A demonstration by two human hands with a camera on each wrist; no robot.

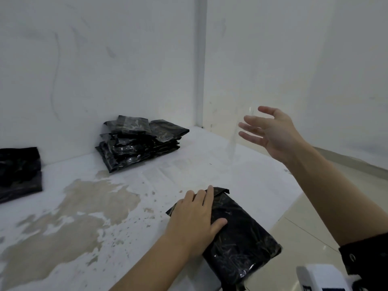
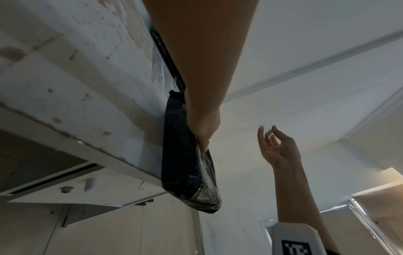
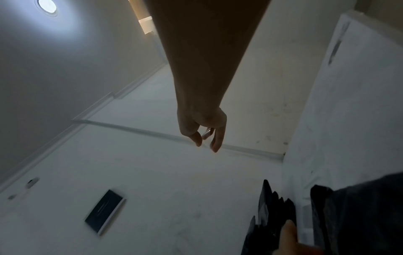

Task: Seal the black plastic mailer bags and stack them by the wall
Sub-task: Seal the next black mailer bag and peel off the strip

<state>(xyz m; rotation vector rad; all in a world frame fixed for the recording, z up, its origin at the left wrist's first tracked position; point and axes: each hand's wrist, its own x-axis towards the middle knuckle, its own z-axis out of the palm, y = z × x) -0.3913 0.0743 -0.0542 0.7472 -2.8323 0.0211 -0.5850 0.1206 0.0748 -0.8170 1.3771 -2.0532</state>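
Mailer bag [image 1: 235, 234] lies flat at lower centre of the head view, close to the near right edge of the white surface [image 1: 210, 156]; its folded flap end points toward the upper part of the frame; whether the flap is stuck down cannot be told.

Left hand [image 1: 195, 217] rests palm-down on the bag's left half, fingers [image 1: 206, 196] straight and reaching to the flap fold, thumb spread onto the plastic; pressing, not gripping. Right hand [image 1: 270, 131] hangs in the air at right of frame, fingers spread and loose, apparently holding nothing; a faint glint near its fingertips may be a clear strip, too blurred to say.

Judgement: step in hand is pressing the seal; run flat fingers along the whole fold so no corner lifts, and keep the bag from sliding off the near edge, since part of it seems to overhang.

Stack of sealed bags [image 1: 140, 141] sits against the wall [image 1: 94, 59] at upper centre-left, leaning unevenly; a second dark pile [image 1: 19, 171] at the left edge. Stained patch [image 1: 84, 206] lies left of the bag; path to the stack looks unobstructed.
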